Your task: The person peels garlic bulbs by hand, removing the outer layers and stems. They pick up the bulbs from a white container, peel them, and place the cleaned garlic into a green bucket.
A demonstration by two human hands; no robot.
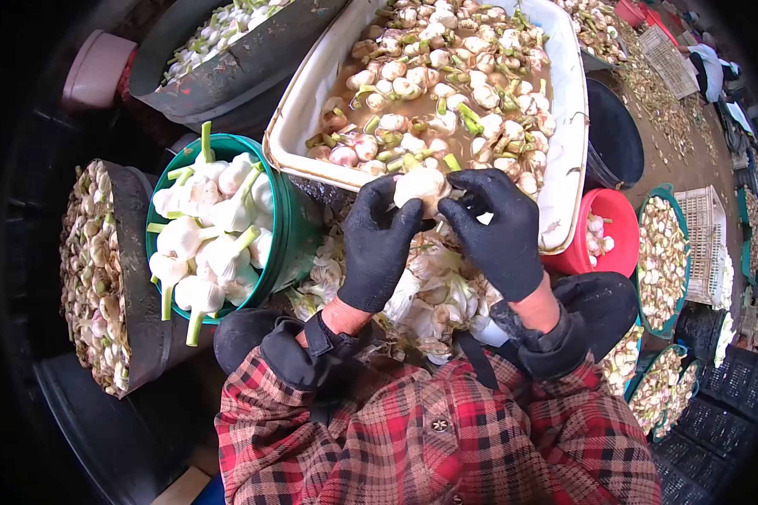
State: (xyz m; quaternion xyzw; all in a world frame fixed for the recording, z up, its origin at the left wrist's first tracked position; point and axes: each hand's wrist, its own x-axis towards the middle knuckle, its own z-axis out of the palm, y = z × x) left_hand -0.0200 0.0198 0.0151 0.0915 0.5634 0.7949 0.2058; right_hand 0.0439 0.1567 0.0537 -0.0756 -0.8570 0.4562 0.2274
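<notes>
A pale garlic bulb [422,187] is held up between my two black-gloved hands, just over the near edge of the white tub. My left hand [377,240] pinches its left side with thumb and fingers. From the right, my right hand [499,231] has its thumb and forefinger on the bulb, the other fingers curled. Below my hands lies a heap of peeled garlic skins [438,299]. The white tub [312,160] holds many garlic bulbs in brownish water. To the left, a green bucket [290,231] is heaped with clean white bulbs with short green stems.
A red bucket [612,223] with a few bulbs stands right of the tub, beside a black bucket [616,139]. Dark containers of garlic stand at left, including a tilted one [147,286]. Farther right are a green basin [664,261] of garlic and a plastic crate [701,236].
</notes>
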